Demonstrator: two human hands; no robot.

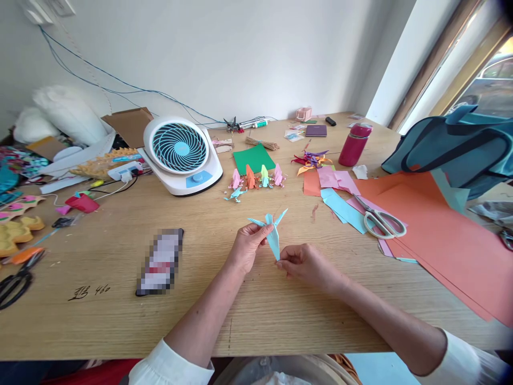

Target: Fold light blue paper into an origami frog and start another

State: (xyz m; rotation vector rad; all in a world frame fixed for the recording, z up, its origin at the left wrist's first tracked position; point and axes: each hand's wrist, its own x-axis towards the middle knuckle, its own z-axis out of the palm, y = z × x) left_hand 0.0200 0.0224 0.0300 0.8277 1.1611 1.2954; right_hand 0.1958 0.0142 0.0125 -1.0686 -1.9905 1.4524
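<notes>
Between my hands is a light-blue folded paper figure [273,241] with narrow arms sticking out at its far end. My left hand [249,241] pinches it near those arms, thumb on top. The thumb and fingers of my right hand [298,260] are closed on its pointed near tip. Just beyond, a small light-blue folded figure [235,194] lies on the table. Behind that stands a row of folded paper figures in pink [236,179], orange [251,176], green [264,176] and pink.
White-handled scissors [383,222] lie on paper strips at right, beside large orange sheets [449,251]. A red bottle [355,144] and blue bag [452,144] stand behind. A white fan [182,155] is at left, a blurred-out phone-shaped object [160,262] nearer. Black-handled scissors [18,280] lie far left.
</notes>
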